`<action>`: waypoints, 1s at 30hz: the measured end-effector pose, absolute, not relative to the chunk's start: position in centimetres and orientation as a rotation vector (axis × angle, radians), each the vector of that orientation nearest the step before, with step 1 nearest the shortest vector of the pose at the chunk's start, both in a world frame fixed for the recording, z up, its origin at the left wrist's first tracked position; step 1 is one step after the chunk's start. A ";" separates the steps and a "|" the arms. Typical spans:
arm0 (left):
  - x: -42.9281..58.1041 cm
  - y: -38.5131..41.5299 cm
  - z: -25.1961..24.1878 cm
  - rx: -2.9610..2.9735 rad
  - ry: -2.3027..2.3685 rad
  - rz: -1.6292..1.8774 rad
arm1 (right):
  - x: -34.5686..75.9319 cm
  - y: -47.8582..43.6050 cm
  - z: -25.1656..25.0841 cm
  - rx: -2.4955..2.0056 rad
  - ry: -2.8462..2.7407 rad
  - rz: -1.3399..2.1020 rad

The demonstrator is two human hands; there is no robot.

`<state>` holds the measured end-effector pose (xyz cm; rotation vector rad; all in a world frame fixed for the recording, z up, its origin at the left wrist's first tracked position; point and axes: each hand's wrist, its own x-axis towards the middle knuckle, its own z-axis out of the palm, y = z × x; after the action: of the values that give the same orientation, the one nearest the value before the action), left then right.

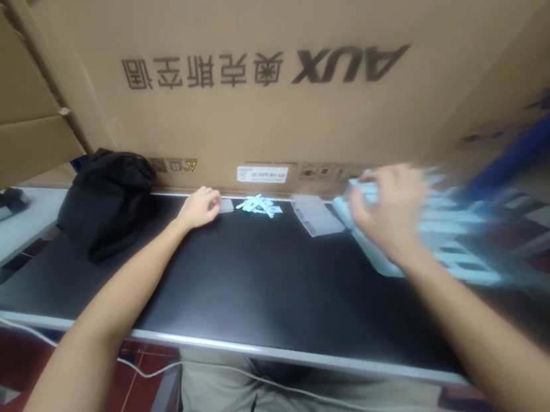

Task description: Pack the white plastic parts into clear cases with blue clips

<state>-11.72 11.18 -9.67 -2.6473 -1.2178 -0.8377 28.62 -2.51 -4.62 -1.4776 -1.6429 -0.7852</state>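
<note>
My left hand (201,207) rests near the far edge of the black tabletop, fingers curled and closed at a small translucent plastic piece (226,206). Just right of it lies a small heap of light-blue plastic strips (259,205). My right hand (395,208), smeared by motion, is closed around light-blue plastic pieces (375,252) at the right of the table. More slatted light-blue pieces (462,263) spread out beside it, too blurred to make out singly. A flat translucent plastic sheet or bag (317,214) lies between the heap and my right hand.
A large cardboard box (225,125) with upside-down printing stands along the table's far side. A black cloth bag (107,203) sits at the left. A white cable (214,366) runs along the near edge. A blue bar (528,141) rises at the right. A lighter table (27,226) stands far left.
</note>
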 end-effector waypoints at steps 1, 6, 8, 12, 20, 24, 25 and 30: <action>-11.7 11.3 -9.9 -2.609 -1.256 -0.816 | 30.7 -3.0 -5.1 -1.503 -1.606 -0.765; -11.5 12.0 -10.7 -2.442 -1.420 -0.714 | 37.0 -4.8 -8.6 -1.555 -1.596 -0.650; -11.5 12.1 -10.8 -2.400 -1.460 -0.678 | 37.6 -4.9 -9.6 -1.579 -1.602 -0.595; -11.5 11.8 -10.6 -2.344 -1.522 -0.620 | 37.3 -4.8 -10.3 -1.599 -1.577 -0.558; -11.5 11.5 -10.4 -2.317 -1.567 -0.587 | 38.8 -5.8 -10.0 -1.721 -1.349 -0.526; -11.5 11.7 -10.6 -2.328 -1.566 -0.606 | 39.2 -7.0 -9.7 -1.850 -1.416 -0.461; -11.6 11.8 -10.7 -2.334 -1.563 -0.610 | 39.3 -7.3 -9.7 -1.850 -1.424 -0.453; -11.7 12.3 -11.2 -2.363 -1.545 -0.629 | 40.8 -8.5 -10.9 -1.909 -1.300 -0.329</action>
<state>-11.68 12.30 -11.21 -2.3629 -1.5453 -0.6289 40.81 -8.50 -10.87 -1.9086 -1.3002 -0.3286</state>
